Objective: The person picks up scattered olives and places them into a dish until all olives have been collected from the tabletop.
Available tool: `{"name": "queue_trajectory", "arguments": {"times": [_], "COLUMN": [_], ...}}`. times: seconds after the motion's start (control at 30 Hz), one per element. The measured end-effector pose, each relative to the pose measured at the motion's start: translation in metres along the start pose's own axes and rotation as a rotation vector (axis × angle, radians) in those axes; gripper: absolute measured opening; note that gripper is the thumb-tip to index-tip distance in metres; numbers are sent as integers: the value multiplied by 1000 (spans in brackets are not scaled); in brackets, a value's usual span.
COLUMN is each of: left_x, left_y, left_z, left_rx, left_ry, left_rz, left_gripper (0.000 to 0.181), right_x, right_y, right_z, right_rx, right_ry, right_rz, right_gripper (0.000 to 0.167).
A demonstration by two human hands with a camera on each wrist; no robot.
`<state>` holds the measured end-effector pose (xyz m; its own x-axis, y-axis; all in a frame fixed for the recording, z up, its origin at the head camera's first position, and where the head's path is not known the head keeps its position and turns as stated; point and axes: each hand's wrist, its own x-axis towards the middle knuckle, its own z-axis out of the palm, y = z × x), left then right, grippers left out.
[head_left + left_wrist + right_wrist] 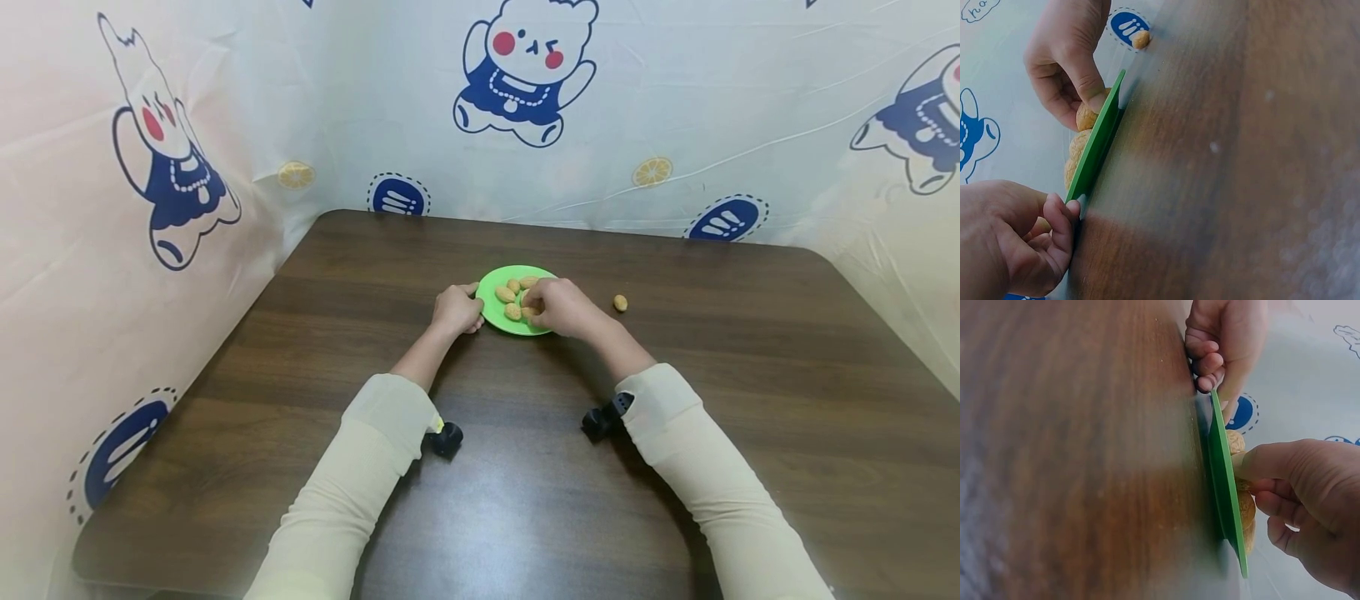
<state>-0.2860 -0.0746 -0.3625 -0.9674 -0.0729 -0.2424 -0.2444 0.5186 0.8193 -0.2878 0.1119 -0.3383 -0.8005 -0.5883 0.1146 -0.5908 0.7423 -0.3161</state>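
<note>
A round green plate [498,321] with several tan, wrinkled walnuts [505,294] on it stands toward the far side of the table. At its left rim, my left hand [456,310] grips the edge between thumb and curled fingers. My right hand [566,308] reaches over the plate from the right and pinches a walnut [1087,119] among the others. In the right wrist view, the right thumb [1266,460] presses on the nuts and partly hides them. One loose walnut [620,303] lies on the table to the right of the plate, apart from both hands.
The dark brown wooden table [495,500] spreads around the plate. A pale printed curtain [420,100] with cartoon figures hangs behind it and along the sides. A small black device sits at each wrist, by the rolled white sleeves [390,417].
</note>
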Motion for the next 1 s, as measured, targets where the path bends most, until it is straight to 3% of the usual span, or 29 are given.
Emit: {"name": "queue_trajectory", "arguments": {"times": [0.2, 0.47, 0.63, 0.8, 0.9, 1.0], "left_x": [0, -1, 0, 0, 0, -1], "left_y": [0, -1, 0, 0, 0, 0], "left_z": [0, 0, 0, 0, 0, 0], "left_rx": [-3, -16, -10, 2, 7, 11], "left_ry": [-2, -7, 1, 8, 9, 7], "left_rz": [1, 10, 8, 10, 15, 16], "left_gripper": [47, 47, 47, 47, 47, 47], "right_x": [0, -2, -2, -1, -2, -3], "right_y": [-1, -1, 0, -1, -1, -2], "right_z": [0, -1, -2, -2, -3, -5], "right_rx": [-27, -18, -33, -38, -32, -16], "right_ry": [-22, -70, -72, -78, -77, -73], "right_rz": [-73, -86, -98, -98, -74, -41], "right_gripper": [23, 10, 12, 16, 6, 19]}}
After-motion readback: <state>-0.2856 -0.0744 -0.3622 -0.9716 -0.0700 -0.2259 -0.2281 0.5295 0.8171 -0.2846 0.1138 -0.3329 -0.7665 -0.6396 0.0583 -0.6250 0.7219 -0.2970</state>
